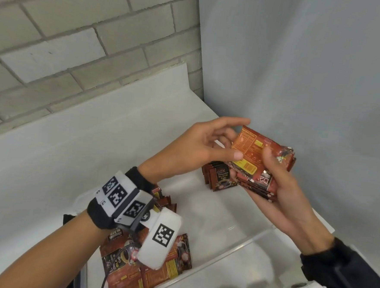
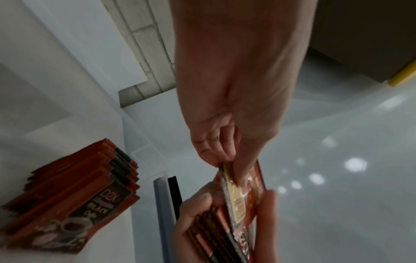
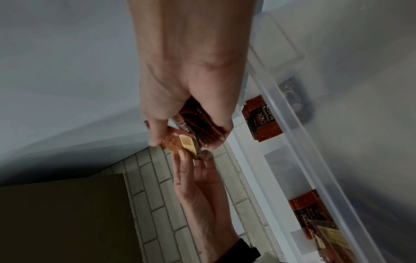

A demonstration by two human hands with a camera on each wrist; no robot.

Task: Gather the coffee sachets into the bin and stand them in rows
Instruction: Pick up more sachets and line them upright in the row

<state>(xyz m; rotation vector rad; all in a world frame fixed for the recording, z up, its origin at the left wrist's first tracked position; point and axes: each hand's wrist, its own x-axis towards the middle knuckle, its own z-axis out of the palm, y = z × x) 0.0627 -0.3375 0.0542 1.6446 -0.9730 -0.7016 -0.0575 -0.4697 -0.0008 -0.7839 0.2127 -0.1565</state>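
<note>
My right hand (image 1: 270,172) grips a stack of red-brown coffee sachets (image 1: 258,182) above the far right end of the clear plastic bin (image 1: 233,246). My left hand (image 1: 234,144) pinches the top sachet (image 1: 249,145) of that stack by its left edge, thumb on top and fingers beneath. The left wrist view shows the same pinch (image 2: 231,169) over the stack (image 2: 216,231). A short row of sachets (image 1: 219,179) stands in the bin's far right corner. Several loose sachets (image 1: 153,269) lie flat at the bin's near left end, partly hidden by my left wrist camera.
The bin sits on a white counter (image 1: 72,147) in a corner, with a brick wall (image 1: 79,46) behind and a plain grey wall (image 1: 312,85) to the right. The bin's middle floor (image 1: 213,213) is bare. A brown cardboard box (image 3: 63,218) shows in the right wrist view.
</note>
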